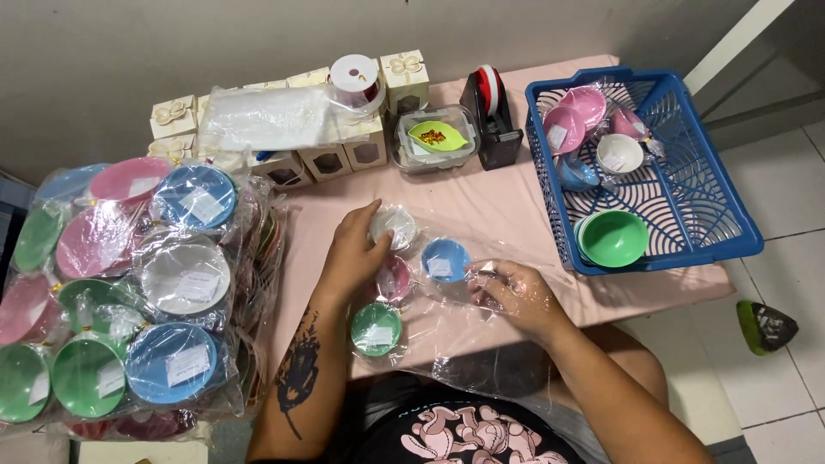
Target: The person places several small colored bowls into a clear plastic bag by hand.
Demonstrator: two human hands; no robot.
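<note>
Under the left hand [354,249], whose fingers curl loosely over a small white bowl [394,226], lies a sheet of clear plastic wrap [481,326] spread across the pink table [516,206]. Just below those fingertips sits a pink bowl [395,279], and further toward the wrist a green bowl [375,328]; a blue bowl [445,259] rests between the two hands. The right hand [516,296] lies beneath or inside the film, its fingers [483,282] bunched together near the blue bowl, apparently pinching the plastic, though the glare makes that uncertain. I judge that the thin film could slip or tear if the right fingers pull while the left hand pins the bowls, and the loose bowls might slide out of line or off the table's near edge, since the wrap hangs over it. Beyond the fingertips stand small gift boxes [331,159], a ribbon spool [355,79], a clear container with a green leaf dish [434,137] and a black tape dispenser [494,120]. Right of the right hand sits a blue basket [730,228] holding more bowls; left of the left forearm is a heap of wrapped bowls [129,292], cut off at the frame edge. Whether the right thumb touches the blue bowl cannot be told.
</note>
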